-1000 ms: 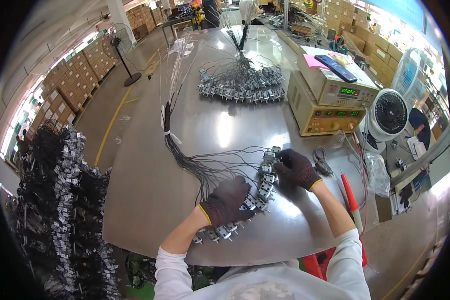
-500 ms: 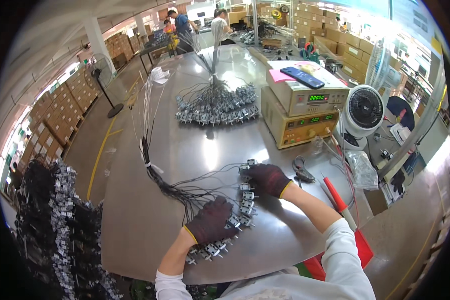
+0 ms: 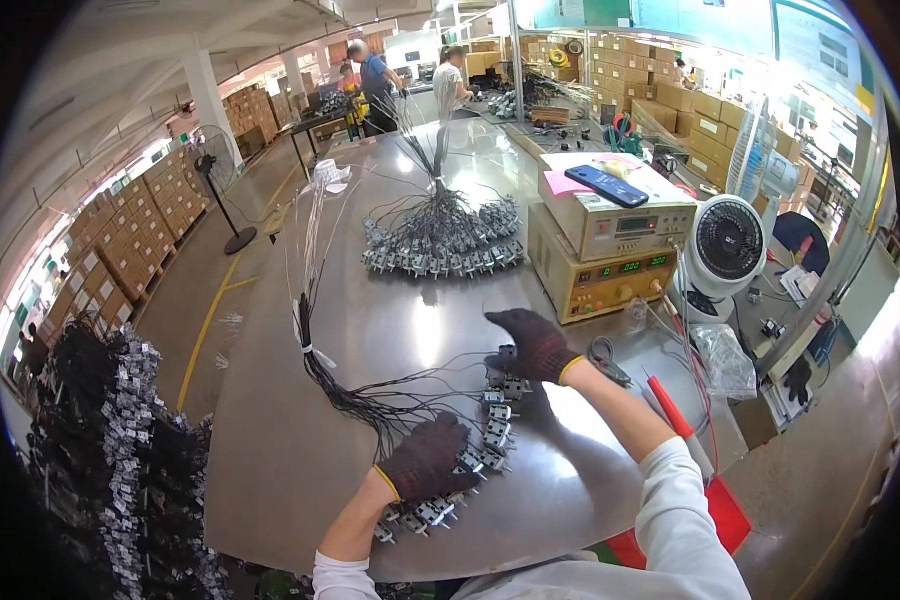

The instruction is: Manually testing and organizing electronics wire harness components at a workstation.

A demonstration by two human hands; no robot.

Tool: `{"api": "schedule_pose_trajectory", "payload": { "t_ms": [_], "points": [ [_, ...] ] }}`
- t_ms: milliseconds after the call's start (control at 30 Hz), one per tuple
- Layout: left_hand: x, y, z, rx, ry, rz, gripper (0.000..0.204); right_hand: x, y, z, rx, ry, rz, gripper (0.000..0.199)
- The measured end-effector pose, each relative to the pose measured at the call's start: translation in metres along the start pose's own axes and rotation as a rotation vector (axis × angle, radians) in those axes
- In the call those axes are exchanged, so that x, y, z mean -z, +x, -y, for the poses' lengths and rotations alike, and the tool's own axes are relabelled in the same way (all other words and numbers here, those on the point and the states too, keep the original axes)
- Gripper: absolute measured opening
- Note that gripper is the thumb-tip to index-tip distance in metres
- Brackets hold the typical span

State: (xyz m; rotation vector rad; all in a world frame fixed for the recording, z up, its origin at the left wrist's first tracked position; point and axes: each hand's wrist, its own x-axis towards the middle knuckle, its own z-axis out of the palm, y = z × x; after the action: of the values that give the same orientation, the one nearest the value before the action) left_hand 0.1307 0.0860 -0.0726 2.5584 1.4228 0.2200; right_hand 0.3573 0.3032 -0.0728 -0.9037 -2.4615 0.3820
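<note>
1. Left hand (image 3: pixel 428 457), in a dark glove, lies flat on the curved row of small metal connectors (image 3: pixel 475 440) near the front of the steel table (image 3: pixel 270 450). Its fingers are together and pressing down, so the parts under the palm are hidden.
2. Right hand (image 3: pixel 532 343), also gloved, sits at the far end of that row with fingers spread and slightly curled. Can't tell if it's actually pinching a piece.
3. Thin black wires (image 3: pixel 355 400) fan out from the connectors to the left and gather into a bundle.
4. Another finished bundle (image 3: pixel 440 245) lies further back on the table.
5. Two beige test boxes (image 3: pixel 610 250) and a small white fan (image 3: pixel 727 247) stand to the right.
6. The dark heap (image 3: pixel 100 440) at the far left is too warped to make out well.
</note>
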Motion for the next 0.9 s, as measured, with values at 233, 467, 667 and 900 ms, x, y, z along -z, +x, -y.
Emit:
{"api": "schedule_pose_trajectory", "payload": {
  "t_ms": [233, 467, 667, 900],
  "points": [
    [0.008, 0.0, -0.012, 0.032, -0.045, -0.035, 0.067, -0.054, -0.019, -0.005, -0.21, 0.248, 0.177, 0.064],
    [0.019, -0.007, -0.008, 0.049, -0.132, -0.022, 0.069, -0.065, -0.04, 0.007, -0.179, 0.164, 0.021, 0.049],
    [0.05, -0.03, 0.008, 0.275, -0.503, -0.231, 0.044, -0.054, -0.055, 0.013, -0.156, 0.223, 0.036, 0.047],
    [0.037, -0.097, 0.076, 0.458, 0.344, -0.331, 0.056, -0.052, -0.062, 0.009, -0.098, 0.264, -0.036, 0.039]
  ]
}}
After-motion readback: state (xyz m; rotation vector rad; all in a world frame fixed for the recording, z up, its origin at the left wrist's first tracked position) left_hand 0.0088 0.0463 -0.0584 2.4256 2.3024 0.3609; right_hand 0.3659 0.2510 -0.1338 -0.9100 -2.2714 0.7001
